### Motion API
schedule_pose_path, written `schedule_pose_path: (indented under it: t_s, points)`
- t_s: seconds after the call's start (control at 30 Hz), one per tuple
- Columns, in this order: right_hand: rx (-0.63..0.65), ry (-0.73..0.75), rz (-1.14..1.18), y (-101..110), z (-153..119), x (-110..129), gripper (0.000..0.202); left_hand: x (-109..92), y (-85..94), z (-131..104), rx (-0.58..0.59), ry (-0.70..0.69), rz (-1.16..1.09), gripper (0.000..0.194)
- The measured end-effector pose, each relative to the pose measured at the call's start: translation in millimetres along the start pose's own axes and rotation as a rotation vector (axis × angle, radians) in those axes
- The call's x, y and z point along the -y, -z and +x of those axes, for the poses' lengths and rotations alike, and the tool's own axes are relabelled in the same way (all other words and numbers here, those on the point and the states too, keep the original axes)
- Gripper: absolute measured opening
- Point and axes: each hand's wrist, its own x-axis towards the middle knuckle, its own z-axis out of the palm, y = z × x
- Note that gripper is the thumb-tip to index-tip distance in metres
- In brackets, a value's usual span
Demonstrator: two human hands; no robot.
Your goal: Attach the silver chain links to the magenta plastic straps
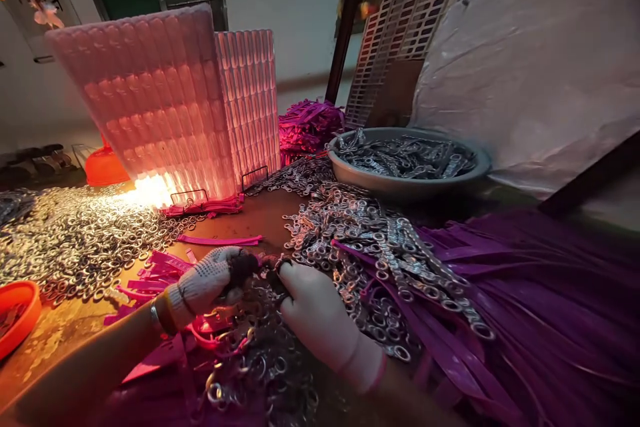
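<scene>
My left hand [213, 280], in a white dotted knit glove with dark fingertips, is closed in a pinch. My right hand [317, 313], gloved in plain white with dark fingertips, is pinched too. Their fingertips meet over the table, and the small pinkish and dark thing between them is too hidden to name. Beneath and in front of both hands lie loose metal pieces with round rings [250, 367]. Cut purple straps [160, 273] lie beside my left hand. Long purple straps [490, 307] spread out to the right of my right hand.
A heap of shiny metal ring pieces [75, 233] covers the left. A grey basin [400, 183] of metal pieces stands back right. Ribbed translucent panels [165, 100] stand behind a bright light [153, 190]. An orange bowl [30, 320] sits at the left edge, a purple strap bundle [313, 123] behind.
</scene>
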Motion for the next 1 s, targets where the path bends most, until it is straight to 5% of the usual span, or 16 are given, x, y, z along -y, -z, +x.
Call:
schedule_pose_path:
  t_s: [0.17, 0.4, 0.63, 0.83, 1.0]
  points:
    - [0.021, 0.012, -0.158, 1.8, -2.5, 3.7, 0.026, -6.4, -11.6, -2.4, -0.017, -0.099, 0.179, 0.033]
    - [-0.067, 0.016, -0.225, 3.3, -2.5, 8.2, 0.025, -7.5, -17.9, -3.9, -0.044, -0.121, 0.123, 0.031]
    - [-0.169, 0.041, -0.278, -7.6, -5.3, 3.4, 0.019, 2.7, -7.3, -1.7, -0.016, -0.488, 0.736, 0.012]
    - [-0.34, 0.15, -0.329, -22.8, -8.9, 3.5, 0.02, 1.7, 6.8, 2.8, 0.244, -0.266, 0.628, 0.021]
    - [-0.114, 0.057, -0.252, -14.2, -6.1, 14.9, 0.029, 2.6, 9.1, -7.7, 0.147, -0.277, 0.518, 0.03]
